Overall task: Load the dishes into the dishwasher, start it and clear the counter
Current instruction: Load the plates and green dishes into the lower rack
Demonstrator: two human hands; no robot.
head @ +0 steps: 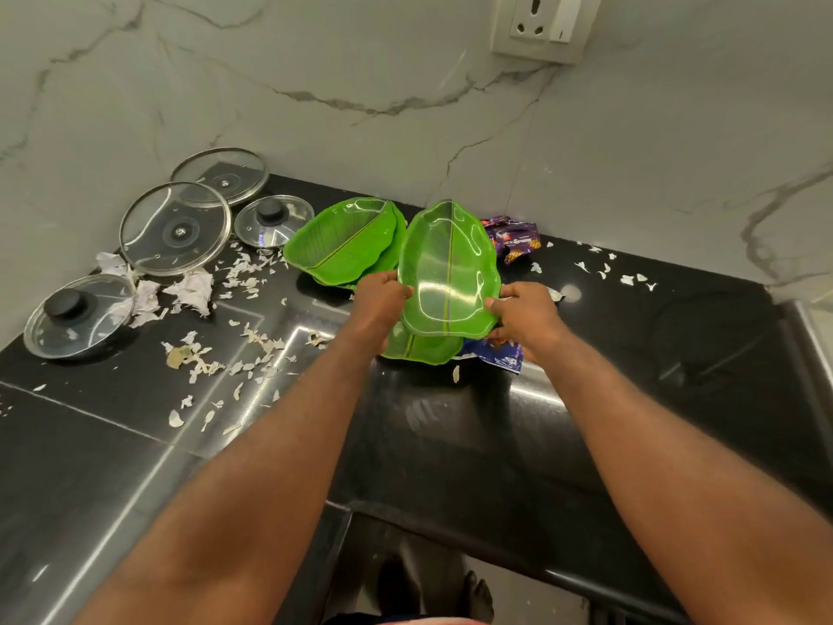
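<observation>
The left hand (383,295) and the right hand (525,315) each grip one edge of the glossy green leaf-shaped plastic plate (448,268), tilted just above another green plate (419,349) on the black stone counter (450,444); keep both thumbs firm, as it probably slips easily.

Counted 4 glass lids (176,227), approx. 10 o'clock. Green leaf plates (448,263): 1 was lifted, 1 lay flat beneath, plus a stack (342,241) of min. 2 at 11. 2 wrappers (514,239), 1 wall socket (543,24) at 1, scraps (252,268) uncountable.
</observation>
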